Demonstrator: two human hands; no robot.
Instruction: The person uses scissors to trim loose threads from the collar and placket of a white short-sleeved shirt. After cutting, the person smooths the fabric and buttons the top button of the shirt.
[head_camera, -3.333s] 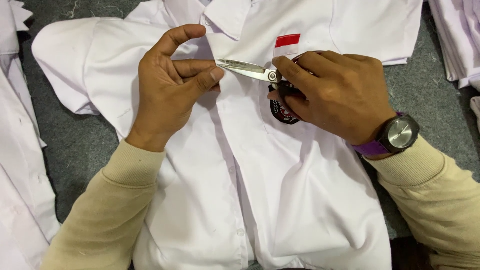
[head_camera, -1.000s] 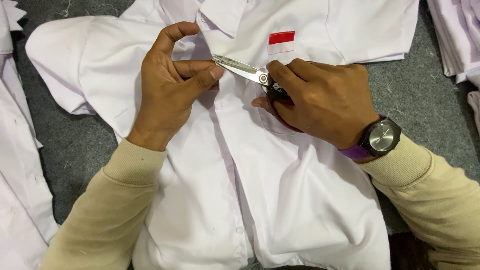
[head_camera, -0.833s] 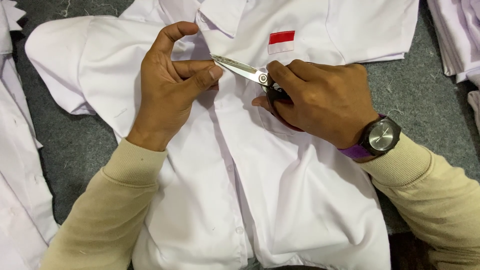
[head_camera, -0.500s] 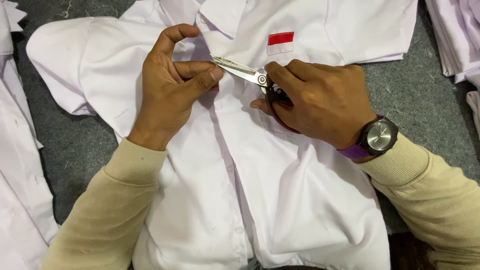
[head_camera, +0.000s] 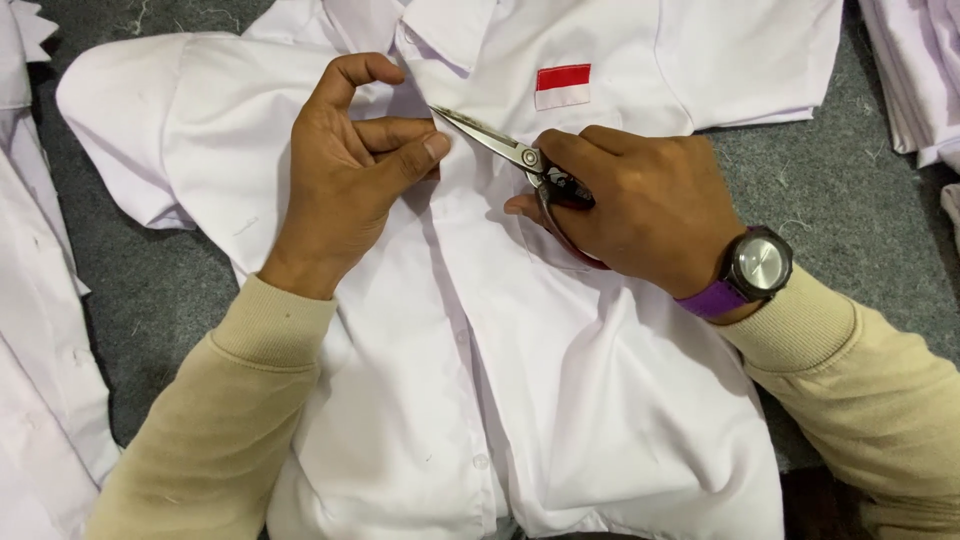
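Note:
A white short-sleeved shirt (head_camera: 560, 400) lies front up on a grey surface, with a red and white patch (head_camera: 563, 85) on its chest. My left hand (head_camera: 350, 170) pinches the shirt's front placket between thumb and fingers just below the collar. My right hand (head_camera: 640, 205) grips a pair of small metal scissors (head_camera: 495, 140). Their blades point left and their tips reach the fabric held by my left fingers. A round wristwatch (head_camera: 758, 268) with a purple strap sits on my right wrist.
More white garments lie at the left edge (head_camera: 35, 330) and in a stack at the top right (head_camera: 915, 70). Grey felt-like cloth (head_camera: 850, 190) with loose threads covers the work surface around the shirt.
The scissors and my right hand have crept slightly left and up towards the collar; my left hand keeps its pinch on the placket.

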